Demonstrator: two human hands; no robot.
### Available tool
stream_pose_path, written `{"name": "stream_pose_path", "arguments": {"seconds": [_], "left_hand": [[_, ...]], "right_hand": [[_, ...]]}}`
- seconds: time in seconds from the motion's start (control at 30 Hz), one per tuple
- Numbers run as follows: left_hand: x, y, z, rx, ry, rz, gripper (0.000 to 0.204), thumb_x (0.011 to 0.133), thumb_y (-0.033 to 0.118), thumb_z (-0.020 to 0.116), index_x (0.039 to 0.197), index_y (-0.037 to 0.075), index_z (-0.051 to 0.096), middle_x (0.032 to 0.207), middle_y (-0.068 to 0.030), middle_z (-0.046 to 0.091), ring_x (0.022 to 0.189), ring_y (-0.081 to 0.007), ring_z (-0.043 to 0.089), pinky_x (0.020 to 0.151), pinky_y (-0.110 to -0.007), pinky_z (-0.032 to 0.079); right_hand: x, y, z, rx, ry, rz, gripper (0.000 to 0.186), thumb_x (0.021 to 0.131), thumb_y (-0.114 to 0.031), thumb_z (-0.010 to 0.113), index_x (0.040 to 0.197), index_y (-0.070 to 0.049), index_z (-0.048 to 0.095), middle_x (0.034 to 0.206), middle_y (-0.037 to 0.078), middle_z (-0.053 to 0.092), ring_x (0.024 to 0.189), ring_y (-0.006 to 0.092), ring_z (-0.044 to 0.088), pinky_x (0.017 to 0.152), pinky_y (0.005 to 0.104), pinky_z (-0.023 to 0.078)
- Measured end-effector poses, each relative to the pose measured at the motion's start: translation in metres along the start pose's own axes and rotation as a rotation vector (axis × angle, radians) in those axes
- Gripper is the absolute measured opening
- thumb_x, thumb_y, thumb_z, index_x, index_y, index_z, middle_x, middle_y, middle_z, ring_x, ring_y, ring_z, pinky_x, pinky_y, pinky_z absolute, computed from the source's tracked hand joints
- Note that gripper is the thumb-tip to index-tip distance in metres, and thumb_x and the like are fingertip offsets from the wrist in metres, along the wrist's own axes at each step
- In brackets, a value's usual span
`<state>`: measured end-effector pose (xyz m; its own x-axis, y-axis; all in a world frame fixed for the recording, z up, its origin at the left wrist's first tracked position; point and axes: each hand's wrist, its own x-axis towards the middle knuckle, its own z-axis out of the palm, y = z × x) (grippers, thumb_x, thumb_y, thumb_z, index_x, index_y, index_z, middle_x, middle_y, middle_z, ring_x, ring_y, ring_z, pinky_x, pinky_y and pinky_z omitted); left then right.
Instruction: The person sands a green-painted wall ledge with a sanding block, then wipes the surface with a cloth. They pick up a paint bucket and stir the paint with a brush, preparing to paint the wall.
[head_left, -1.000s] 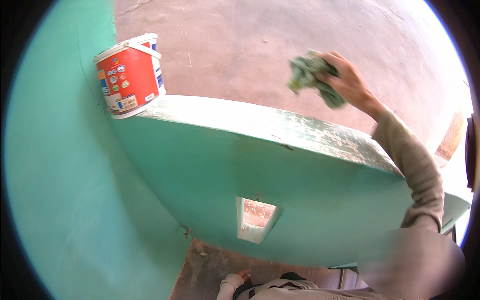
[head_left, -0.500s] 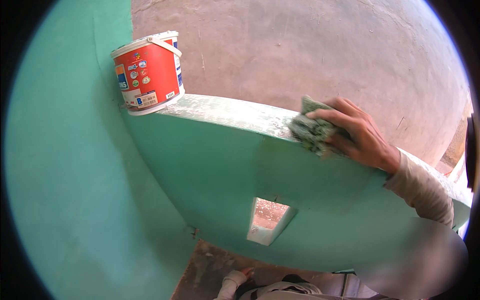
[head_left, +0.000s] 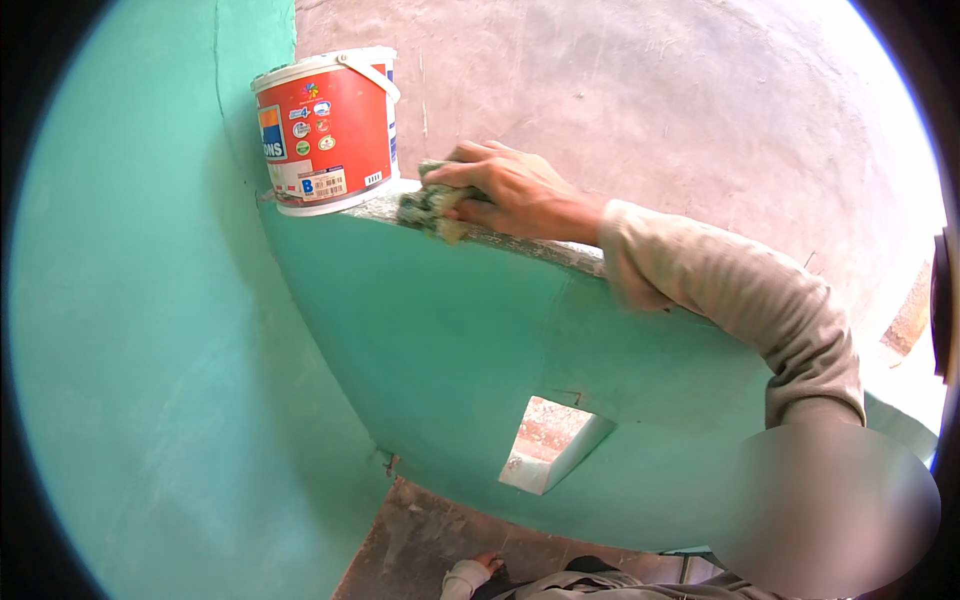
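Observation:
My right hand (head_left: 520,190) is closed round a bunched greenish-grey rag (head_left: 430,208). It presses the rag onto the narrow top (head_left: 378,206) of a low green wall, whose paint is patchy white and grey. Just left of the rag stands a red and white plastic paint bucket (head_left: 345,125) on the same ledge, with its white handle down against the rim. Low in the picture, close to my body, hangs my left hand (head_left: 488,562), small and partly hidden; its fingers are too unclear to read. It touches nothing that I can see.
A taller green wall (head_left: 140,330) rises on the left and meets the low wall (head_left: 430,310) at a corner. The low wall has a small rectangular opening (head_left: 545,440). Beyond it is a bare greyish plaster surface (head_left: 640,100). Brown floor (head_left: 420,530) shows below.
My right hand has slid the rag leftward along the wall top, from the middle right to close beside the bucket. More of the right sleeve now lies across the ledge. My left hand stays low.

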<state>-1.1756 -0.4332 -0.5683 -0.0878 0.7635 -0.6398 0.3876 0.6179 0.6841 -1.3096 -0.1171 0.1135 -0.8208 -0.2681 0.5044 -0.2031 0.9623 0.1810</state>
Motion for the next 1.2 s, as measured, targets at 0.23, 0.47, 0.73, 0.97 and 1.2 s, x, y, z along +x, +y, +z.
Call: {"name": "stream_pose_path", "arguments": {"seconds": [0.23, 0.47, 0.73, 0.97, 1.2], "left_hand": [[-0.014, 0.04, -0.038, -0.022, -0.018, 0.018, 0.054, 0.1, 0.043, 0.045, 0.147, 0.017, 0.04, 0.147, -0.0161, 0.044, 0.135, -0.0371, 0.041, 0.11, -0.045, 0.034], [-0.027, 0.015, -0.022, -0.08, 0.226, 0.12, 0.056, 0.098, 0.043, 0.049, 0.144, 0.013, 0.043, 0.144, -0.0183, 0.047, 0.132, -0.0373, 0.045, 0.109, -0.044, 0.037], [-0.04, -0.036, -0.008, 0.003, 0.097, -0.025, 0.058, 0.097, 0.045, 0.049, 0.144, 0.012, 0.043, 0.144, -0.0178, 0.047, 0.132, -0.0371, 0.045, 0.109, -0.043, 0.037], [-0.047, 0.005, -0.033, 0.004, 0.113, 0.098, 0.05, 0.099, 0.041, 0.047, 0.14, 0.011, 0.049, 0.137, -0.0155, 0.054, 0.119, -0.03, 0.056, 0.104, -0.04, 0.042], [-0.164, 0.216, -0.183, -0.25, 0.698, 0.495, 0.022, 0.095, 0.004, 0.047, 0.111, 0.006, 0.063, 0.091, -0.0038, 0.066, 0.086, -0.0146, 0.061, 0.081, -0.03, 0.05]], "right_hand": [[0.047, 0.016, 0.03, -0.093, -0.032, 0.184, 0.036, 0.09, -0.025, 0.063, 0.125, -0.019, 0.061, 0.114, 0.01, 0.06, 0.097, 0.0318, 0.062, 0.083, 0.043, 0.054], [0.001, 0.103, -0.024, -0.171, -0.169, 0.598, 0.029, 0.091, -0.029, 0.06, 0.114, -0.012, 0.065, 0.11, 0.011, 0.067, 0.099, 0.0265, 0.066, 0.082, 0.0384, 0.055], [-0.156, 0.043, -0.149, -0.182, 0.065, 0.561, 0.033, 0.087, -0.023, 0.068, 0.117, -0.01, 0.065, 0.103, 0.01, 0.062, 0.096, 0.026, 0.062, 0.085, 0.0392, 0.049], [-0.212, -0.006, -0.181, -0.091, 0.108, 0.593, 0.031, 0.086, -0.008, 0.067, 0.116, -0.005, 0.065, 0.101, 0.007, 0.062, 0.093, 0.0227, 0.063, 0.084, 0.0363, 0.05], [-0.235, -0.029, -0.193, -0.088, 0.072, 0.568, 0.035, 0.081, -0.002, 0.068, 0.116, -0.003, 0.064, 0.103, 0.009, 0.061, 0.094, 0.0251, 0.063, 0.084, 0.0361, 0.049]]}}
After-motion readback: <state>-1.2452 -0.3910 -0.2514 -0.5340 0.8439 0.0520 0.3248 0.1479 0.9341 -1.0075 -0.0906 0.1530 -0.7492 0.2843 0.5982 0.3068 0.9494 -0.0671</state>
